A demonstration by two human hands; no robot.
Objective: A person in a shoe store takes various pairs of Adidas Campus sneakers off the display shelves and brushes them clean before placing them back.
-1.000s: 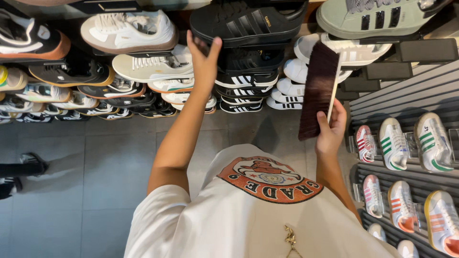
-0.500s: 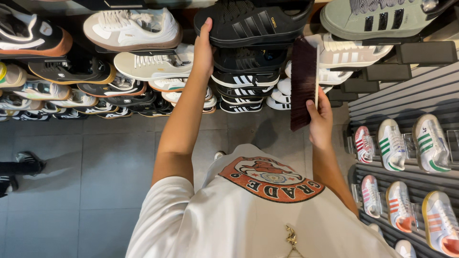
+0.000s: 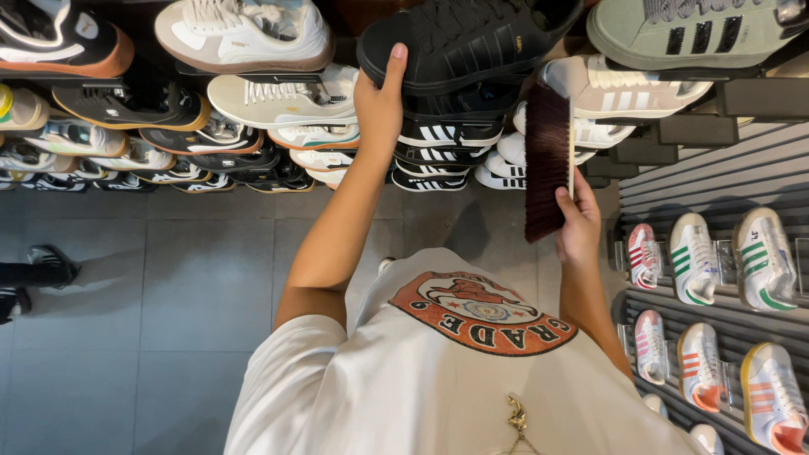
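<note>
1. Left hand [image 3: 379, 101] is up at the shelf with its fingers wrapped around the sole edge of a chunky black lace-up sneaker with black side stripes [image 3: 463, 42], thumb on the near side. So it's gripping the shoe, which sits on the top display shelf, right in the middle of the view.

2. Right hand [image 3: 580, 226] is closed around the pale wooden back of a long brush with dark reddish-brown bristles [image 3: 548, 160]. The brush stands roughly upright, bristles facing left, its top end just beside the black sneaker's heel. Can't tell if they actually touch.

3. Right of the black shoe on the same level there's a sage-green sneaker with dark stripes [image 3: 691, 34], and to its left a cream suede low-top sneaker with white laces [image 3: 244, 34].

4. Below the black one, a stack of black shoes with white stripes [image 3: 442, 135] runs downward.

5. On the right, a grey slatted wall panel [image 3: 716, 168] carries white sneakers with green stripes [image 3: 695, 257] and white ones with orange stripes [image 3: 699, 366].

6. Grey tiled floor [image 3: 168, 286] underneath, and the person wears a white t-shirt with a round orange-red print [image 3: 480, 316].
</note>
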